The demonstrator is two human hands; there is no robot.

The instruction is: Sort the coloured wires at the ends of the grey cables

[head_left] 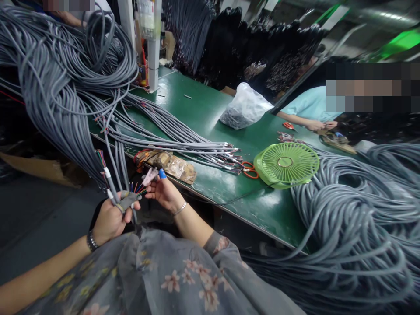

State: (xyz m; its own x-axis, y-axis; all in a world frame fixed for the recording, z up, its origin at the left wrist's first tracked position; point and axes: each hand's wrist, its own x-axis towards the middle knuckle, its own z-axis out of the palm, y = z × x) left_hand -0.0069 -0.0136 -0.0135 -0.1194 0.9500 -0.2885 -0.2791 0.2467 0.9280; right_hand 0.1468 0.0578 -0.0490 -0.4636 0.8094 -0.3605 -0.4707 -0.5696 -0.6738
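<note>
My left hand (113, 216), with grey tape wrapped around its fingers, is closed around the end of a grey cable (112, 188). Thin coloured wires (138, 189) fan out beside its thumb towards my other hand. My right hand (166, 192) has its fingers apart, the fingertips at the wire ends; a blue cover (162, 173) sits on one digit. A pinkish-white piece (150, 176) shows by these fingers, and I cannot tell whether it is finger tape or a separate item. Another cable end with bared coloured wires (100, 158) stands just above my left hand.
Grey cables (183, 142) lie across the green table (193, 96), near orange-handled scissors (250, 169), a green fan (285, 164) and a taped wooden block (177, 165). Big cable coils (354, 210) fill the right; more hang at left. A co-worker's hands (320, 126) are across the table.
</note>
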